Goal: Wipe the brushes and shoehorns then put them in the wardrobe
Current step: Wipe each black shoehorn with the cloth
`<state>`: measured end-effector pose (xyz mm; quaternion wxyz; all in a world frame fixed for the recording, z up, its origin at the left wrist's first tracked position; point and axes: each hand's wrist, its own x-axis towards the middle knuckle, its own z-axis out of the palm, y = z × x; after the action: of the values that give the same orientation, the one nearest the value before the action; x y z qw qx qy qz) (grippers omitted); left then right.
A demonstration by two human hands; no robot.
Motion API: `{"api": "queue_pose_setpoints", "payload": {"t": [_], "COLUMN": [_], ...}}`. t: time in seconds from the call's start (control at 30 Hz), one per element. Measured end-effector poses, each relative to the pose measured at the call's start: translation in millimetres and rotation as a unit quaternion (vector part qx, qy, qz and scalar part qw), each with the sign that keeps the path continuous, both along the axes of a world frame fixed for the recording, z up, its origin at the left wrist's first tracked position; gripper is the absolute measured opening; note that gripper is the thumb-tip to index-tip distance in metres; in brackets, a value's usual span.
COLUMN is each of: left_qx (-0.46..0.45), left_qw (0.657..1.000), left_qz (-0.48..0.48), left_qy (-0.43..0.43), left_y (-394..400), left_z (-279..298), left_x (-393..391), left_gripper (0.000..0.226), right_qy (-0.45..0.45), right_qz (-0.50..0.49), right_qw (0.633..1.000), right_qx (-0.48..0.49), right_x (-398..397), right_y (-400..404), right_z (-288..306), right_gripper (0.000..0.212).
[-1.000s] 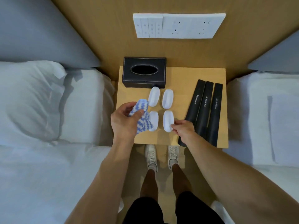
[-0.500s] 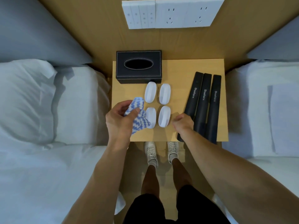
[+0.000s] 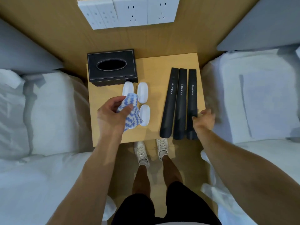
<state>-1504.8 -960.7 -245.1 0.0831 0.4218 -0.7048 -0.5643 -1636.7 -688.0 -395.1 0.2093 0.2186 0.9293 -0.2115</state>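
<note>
While both forearms reach forward over the bedside table [image 3: 155, 65], the left hand [image 3: 112, 116] hovers above its 9 o'clock part and the right hand [image 3: 204, 120] is at the 3 o'clock edge. The left hand is turned with the thumb upward, and its fingers and thumb are curled around a blue and white cloth [image 3: 129, 111], which hangs down over the near left brush. The right hand is blurred; its fingers point toward 9 o'clock and touch the side of the rightmost shoehorn [image 3: 191, 95], but how far it is open I cannot tell.

At the 11 o'clock corner of the table stands a black tissue box [image 3: 112, 67]; its oval opening looks dark, and what is inside cannot be seen.

Three white brushes are visible at the middle of the table: one just under the box [image 3: 128, 88], one beside it [image 3: 142, 92], and one nearer to the person [image 3: 144, 115]. Three black shoehorns lie side by side, touching, toward 3 o'clock; the other two are the left one [image 3: 169, 101] and the middle one [image 3: 180, 101]. Their near ends reach past the 6 o'clock edge of the table.
</note>
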Motion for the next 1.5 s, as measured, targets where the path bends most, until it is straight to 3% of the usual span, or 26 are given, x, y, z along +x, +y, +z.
{"api": "queue_pose_setpoints", "payload": {"t": [0.13,0.27,0.37,0.5,0.8,0.9,1.07,1.27,1.5], "left_qx": [0.000,0.006,0.013,0.026,0.096,0.164,0.286,0.186,-0.106], "left_qw": [1.000,0.999,0.999,0.999,0.993,0.984,0.947,0.950,0.915], "left_qz": [-0.015,-0.033,-0.041,-0.037,-0.015,0.018,0.053,-0.007,-0.026], "left_qy": [-0.009,-0.003,0.001,0.002,0.063,0.065,0.140,0.250,0.389], "left_y": [8.3,13.6,17.0,23.0,37.0,40.7,42.5,36.8,22.2], "left_z": [-3.0,-5.9,-7.6,-5.3,42.5,62.3,104.7,178.2,283.4], "left_x": [-2.1,-1.3,-1.4,-6.6,-41.3,-52.5,-61.8,-67.4,-83.2], "left_gripper": [0.022,0.023,0.023,0.025,0.026,0.034,0.030,0.027,0.027], "right_qy": [-0.042,-0.073,-0.086,-0.067,0.000,0.055,0.124,0.176,0.225], "right_qz": [0.011,0.012,-0.006,-0.029,0.000,-0.056,-0.119,-0.046,0.106], "right_qw": [0.999,0.997,0.996,0.997,0.998,0.988,0.920,0.832,0.790], "right_qx": [0.014,-0.016,-0.023,-0.031,-0.055,-0.133,-0.352,-0.524,-0.560], "right_x": [-7.3,-12.4,-13.5,-12.3,-23.0,-22.0,-16.6,-7.2,14.0], "right_y": [8.4,12.1,15.9,23.3,28.8,21.5,-1.0,-45.0,-89.1], "right_z": [-11.4,-20.5,-26.5,-25.1,38.4,68.1,146.1,250.3,337.6], "right_gripper": [0.045,0.026,0.025,0.030,0.012,0.016,0.027,0.040,0.054]}}
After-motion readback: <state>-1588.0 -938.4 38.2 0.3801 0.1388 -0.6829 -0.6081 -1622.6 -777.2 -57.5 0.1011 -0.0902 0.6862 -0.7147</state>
